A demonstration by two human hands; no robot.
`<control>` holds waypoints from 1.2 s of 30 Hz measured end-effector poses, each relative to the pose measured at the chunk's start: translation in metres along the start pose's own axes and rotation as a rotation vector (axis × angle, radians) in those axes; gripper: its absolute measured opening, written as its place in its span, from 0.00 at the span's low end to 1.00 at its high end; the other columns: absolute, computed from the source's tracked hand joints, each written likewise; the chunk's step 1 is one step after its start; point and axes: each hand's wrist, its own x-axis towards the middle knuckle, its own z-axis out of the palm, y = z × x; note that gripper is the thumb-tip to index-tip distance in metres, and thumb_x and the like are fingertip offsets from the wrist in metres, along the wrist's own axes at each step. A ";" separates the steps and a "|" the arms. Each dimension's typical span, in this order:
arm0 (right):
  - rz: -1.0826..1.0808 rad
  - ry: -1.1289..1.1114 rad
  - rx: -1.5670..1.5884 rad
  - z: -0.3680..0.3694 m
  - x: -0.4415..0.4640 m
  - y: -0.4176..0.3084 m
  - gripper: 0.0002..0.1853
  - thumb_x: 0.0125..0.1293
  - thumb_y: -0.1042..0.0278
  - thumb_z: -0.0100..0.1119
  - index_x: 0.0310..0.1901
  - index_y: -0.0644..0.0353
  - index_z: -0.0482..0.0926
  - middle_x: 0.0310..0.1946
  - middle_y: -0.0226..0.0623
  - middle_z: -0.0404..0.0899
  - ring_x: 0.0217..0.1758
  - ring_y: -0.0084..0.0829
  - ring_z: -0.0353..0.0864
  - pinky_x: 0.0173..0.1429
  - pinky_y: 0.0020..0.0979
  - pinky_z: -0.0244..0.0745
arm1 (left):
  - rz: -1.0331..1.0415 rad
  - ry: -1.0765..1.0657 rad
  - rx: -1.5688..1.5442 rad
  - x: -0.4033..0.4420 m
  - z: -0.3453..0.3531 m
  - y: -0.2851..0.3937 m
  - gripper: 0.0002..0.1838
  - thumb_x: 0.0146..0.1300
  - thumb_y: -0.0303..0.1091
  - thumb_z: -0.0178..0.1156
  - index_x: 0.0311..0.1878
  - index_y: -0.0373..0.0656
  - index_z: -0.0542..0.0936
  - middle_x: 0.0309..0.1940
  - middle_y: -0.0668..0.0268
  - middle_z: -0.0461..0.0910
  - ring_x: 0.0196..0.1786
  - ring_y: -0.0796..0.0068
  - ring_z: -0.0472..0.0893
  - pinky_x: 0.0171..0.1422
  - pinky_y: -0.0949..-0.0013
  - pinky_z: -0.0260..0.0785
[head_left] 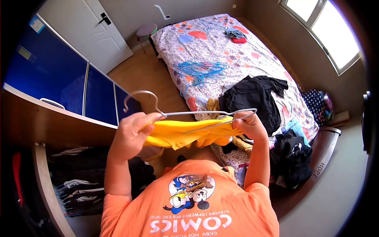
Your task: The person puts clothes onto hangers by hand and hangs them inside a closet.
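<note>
A grey clothes hanger (185, 113) is held out in front of my chest, its hook pointing left. Yellow garment (177, 132) hangs bunched along it, stretched between both hands. My left hand (134, 132), on the left side of the view, closes around the garment and the hanger near the base of the hook. At the hanger's other end, my right hand (248, 124) pinches the cloth and the wire with thumb and fingers. The garment's full shape is hidden by its folds.
Beyond my hands stands a bed (221, 51) with blue hangers (201, 71) and a black shirt (252, 98) on it. Dark clothes (292, 158) are heaped at its near right corner. An open wardrobe (59, 126) with hanging clothes (87, 181) is on the left.
</note>
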 end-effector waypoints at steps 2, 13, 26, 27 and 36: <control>0.072 0.039 -0.003 -0.002 -0.001 0.003 0.11 0.67 0.68 0.57 0.26 0.61 0.77 0.22 0.21 0.71 0.26 0.14 0.68 0.29 0.20 0.63 | 0.027 0.033 0.041 -0.001 0.009 0.008 0.11 0.64 0.29 0.57 0.48 0.38 0.79 0.33 0.59 0.80 0.32 0.65 0.78 0.39 0.69 0.70; 0.037 0.280 -0.043 0.028 0.008 -0.015 0.12 0.54 0.71 0.70 0.38 0.63 0.79 0.29 0.25 0.75 0.31 0.15 0.72 0.36 0.19 0.69 | -0.096 0.214 -0.145 -0.005 0.023 -0.016 0.09 0.69 0.34 0.52 0.35 0.39 0.73 0.26 0.67 0.72 0.31 0.77 0.74 0.38 0.76 0.66; 0.221 0.506 0.301 0.024 0.027 0.010 0.09 0.60 0.81 0.49 0.41 0.67 0.76 0.34 0.37 0.79 0.37 0.27 0.79 0.44 0.26 0.75 | 0.048 0.272 0.218 -0.003 0.022 -0.012 0.15 0.66 0.36 0.56 0.25 0.39 0.67 0.18 0.60 0.65 0.21 0.64 0.67 0.25 0.68 0.59; 0.235 0.553 0.514 0.025 0.030 0.007 0.09 0.60 0.80 0.47 0.40 0.67 0.77 0.34 0.37 0.79 0.36 0.28 0.80 0.44 0.27 0.75 | 0.089 0.260 0.265 -0.003 0.021 -0.014 0.16 0.66 0.36 0.56 0.24 0.40 0.67 0.18 0.60 0.65 0.21 0.62 0.67 0.24 0.67 0.59; 0.144 0.574 0.637 0.015 0.059 0.021 0.08 0.56 0.81 0.52 0.38 0.67 0.77 0.31 0.38 0.80 0.30 0.27 0.80 0.38 0.24 0.75 | 0.228 0.160 0.376 0.001 0.016 -0.012 0.20 0.65 0.39 0.57 0.20 0.41 0.66 0.15 0.59 0.65 0.19 0.58 0.68 0.22 0.63 0.61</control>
